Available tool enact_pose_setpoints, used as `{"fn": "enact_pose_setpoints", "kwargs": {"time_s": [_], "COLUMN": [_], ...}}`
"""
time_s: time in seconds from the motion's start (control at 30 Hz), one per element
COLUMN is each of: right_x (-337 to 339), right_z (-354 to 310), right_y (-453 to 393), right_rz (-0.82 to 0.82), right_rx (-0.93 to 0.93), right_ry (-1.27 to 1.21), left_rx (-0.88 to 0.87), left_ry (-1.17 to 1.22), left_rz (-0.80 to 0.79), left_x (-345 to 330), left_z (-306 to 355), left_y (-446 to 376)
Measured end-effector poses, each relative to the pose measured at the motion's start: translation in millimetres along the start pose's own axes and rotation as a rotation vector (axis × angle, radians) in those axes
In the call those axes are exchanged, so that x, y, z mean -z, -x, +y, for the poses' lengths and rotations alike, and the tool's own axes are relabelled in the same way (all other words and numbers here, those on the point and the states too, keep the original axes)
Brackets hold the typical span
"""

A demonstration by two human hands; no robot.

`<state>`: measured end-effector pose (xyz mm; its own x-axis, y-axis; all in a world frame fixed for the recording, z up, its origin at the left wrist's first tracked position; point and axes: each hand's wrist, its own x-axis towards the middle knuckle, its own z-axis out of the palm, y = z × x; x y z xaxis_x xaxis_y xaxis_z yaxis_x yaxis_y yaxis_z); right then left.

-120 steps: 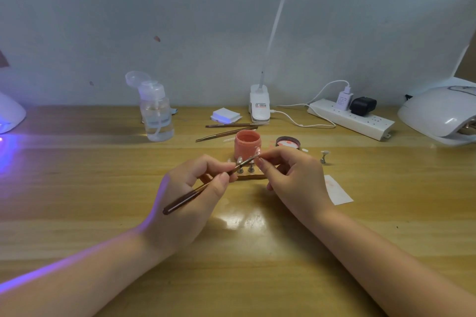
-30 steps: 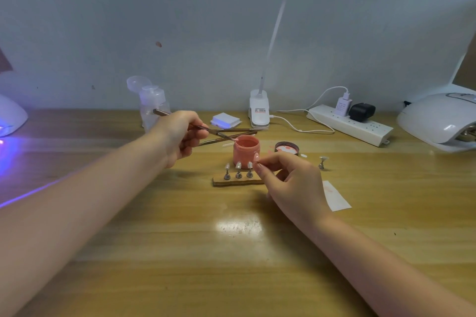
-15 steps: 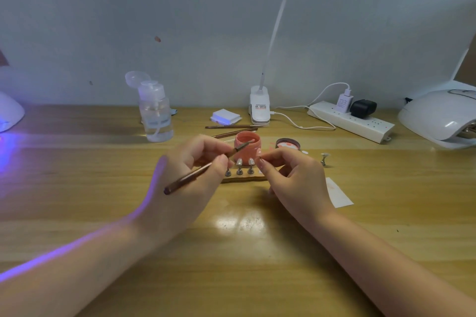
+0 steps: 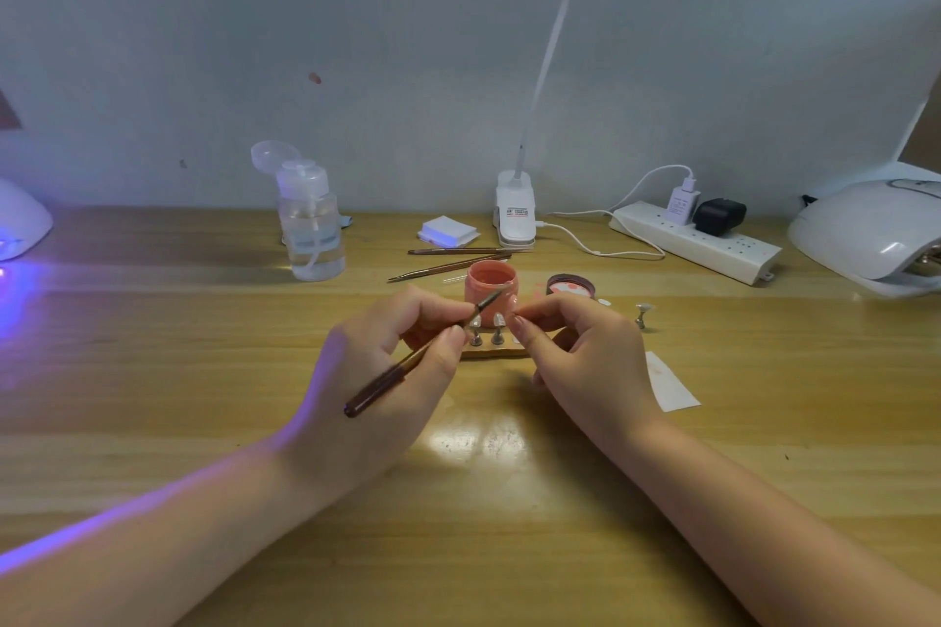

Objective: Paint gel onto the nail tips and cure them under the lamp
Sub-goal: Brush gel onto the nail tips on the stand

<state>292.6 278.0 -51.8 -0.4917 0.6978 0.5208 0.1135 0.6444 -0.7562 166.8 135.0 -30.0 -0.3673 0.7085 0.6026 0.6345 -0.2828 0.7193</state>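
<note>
My left hand point(image 4: 377, 372) grips a thin brown brush point(image 4: 407, 362), its tip reaching toward my right fingertips in front of the open pink gel jar point(image 4: 490, 290). My right hand point(image 4: 580, 356) pinches something small at its fingertips, apparently a nail tip on a stand; it is mostly hidden. Two nail tips on metal stands point(image 4: 486, 328) rise from a small wooden holder point(image 4: 496, 354) between my hands. The jar's lid point(image 4: 570, 285) lies to its right. A white curing lamp point(image 4: 873, 234) sits at the far right.
A second lamp point(image 4: 20, 224) glows violet at the far left. At the back stand a clear pump bottle point(image 4: 310, 224), a pad stack point(image 4: 448, 230), a desk-lamp clip base point(image 4: 515, 209) and a power strip point(image 4: 697, 239). Two spare brushes point(image 4: 453, 260), a lone stand point(image 4: 642, 314) and a paper slip point(image 4: 669, 384) lie nearby.
One second ago my left hand held the brush out over the jar. It has come back toward me, and the brush tip now meets my right fingertips. My right hand has stayed put.
</note>
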Motion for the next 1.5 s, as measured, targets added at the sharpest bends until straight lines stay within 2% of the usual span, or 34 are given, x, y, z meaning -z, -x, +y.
{"fn": "enact_pose_setpoints", "kwargs": {"time_s": [0.1, 0.23, 0.4, 0.53, 0.7, 0.9, 1.1, 1.33, 1.5], "right_x": [-0.2, 0.0, -0.1, -0.7, -0.9, -0.4, -1.2, -0.9, -1.1], "right_z": [0.3, 0.0, 0.7, 2.6, 4.1, 3.6, 3.0, 2.5, 3.3], "right_y": [0.1, 0.2, 0.4, 0.1, 0.0, 0.2, 0.3, -0.2, 0.0], "right_rz": [0.008, 0.005, 0.013, 0.035, 0.034, 0.028, 0.013, 0.001, 0.009], "right_rx": [-0.001, 0.002, 0.020, 0.022, 0.037, 0.045, 0.036, 0.028, 0.022], "right_ry": [0.004, 0.005, 0.024, 0.030, 0.034, 0.027, -0.003, -0.012, -0.013], "left_rx": [-0.011, -0.028, 0.034, -0.031, 0.065, 0.017, 0.111, 0.135, 0.177], "left_ry": [-0.015, 0.017, 0.017, 0.027, 0.094, 0.077, 0.164, 0.277, 0.312], "left_rz": [-0.039, -0.009, -0.017, -0.027, 0.030, -0.027, 0.010, 0.050, 0.026], "left_x": [0.5, 2.0, -1.1, 0.6, -2.3, 0.1, -5.2, -1.7, -4.2], "left_z": [-0.4, 0.4, -2.5, -1.5, -3.8, -4.3, -4.0, -1.7, -2.1], "left_y": [2.5, 2.1, 0.4, 1.6, 0.5, 4.8, 2.3, 0.9, 2.4]}}
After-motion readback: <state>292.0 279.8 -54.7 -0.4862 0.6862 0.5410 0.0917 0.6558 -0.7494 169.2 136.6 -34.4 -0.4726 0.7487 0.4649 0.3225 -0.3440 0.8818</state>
